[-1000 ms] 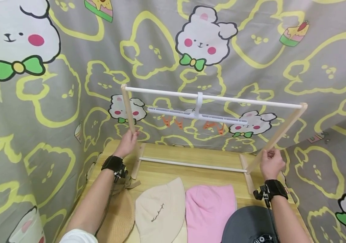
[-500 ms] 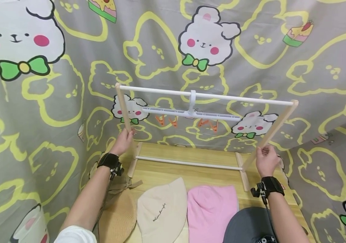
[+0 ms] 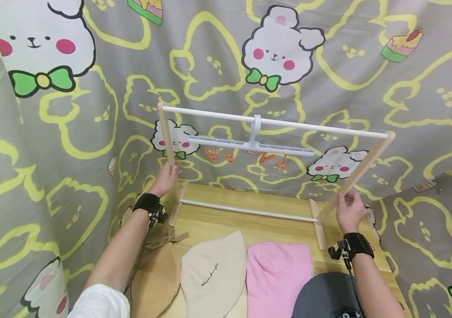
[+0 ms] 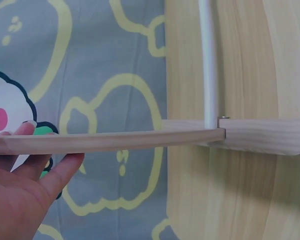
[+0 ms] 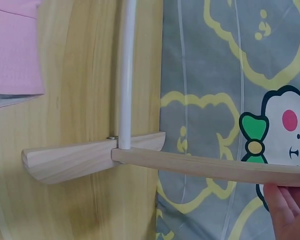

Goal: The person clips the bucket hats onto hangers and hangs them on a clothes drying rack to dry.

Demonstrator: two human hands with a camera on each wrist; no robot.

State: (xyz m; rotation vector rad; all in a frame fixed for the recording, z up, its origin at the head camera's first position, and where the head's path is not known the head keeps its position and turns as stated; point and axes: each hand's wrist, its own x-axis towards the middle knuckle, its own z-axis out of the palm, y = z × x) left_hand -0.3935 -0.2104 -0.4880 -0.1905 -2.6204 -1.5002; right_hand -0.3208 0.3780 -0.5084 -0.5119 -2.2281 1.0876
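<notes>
A drying rack with pale wooden sides and white bars [image 3: 325,128] stands at the back of the wooden table [image 3: 226,196]. My left hand [image 3: 165,180] grips its left upright. In the left wrist view, the fingers [image 4: 65,172] lie against the upright on both sides. My right hand [image 3: 350,211] pinches the right upright; in the right wrist view its fingertips [image 5: 276,195] touch the wood, partly cut off by the frame. From the top bar hangs a white hanger [image 3: 226,143] with several orange clips [image 3: 265,158].
In front of the rack lie a tan straw hat [image 3: 158,274], a beige bucket hat [image 3: 214,274], a pink hat [image 3: 279,274] and a dark grey cap [image 3: 325,293]. Patterned grey curtain [image 3: 218,57] encloses the table at the back and sides.
Both hands have shifted the rack slightly to the left relative to the hats. The hanger moved along with it. Both hands keep their hold on the uprights.
</notes>
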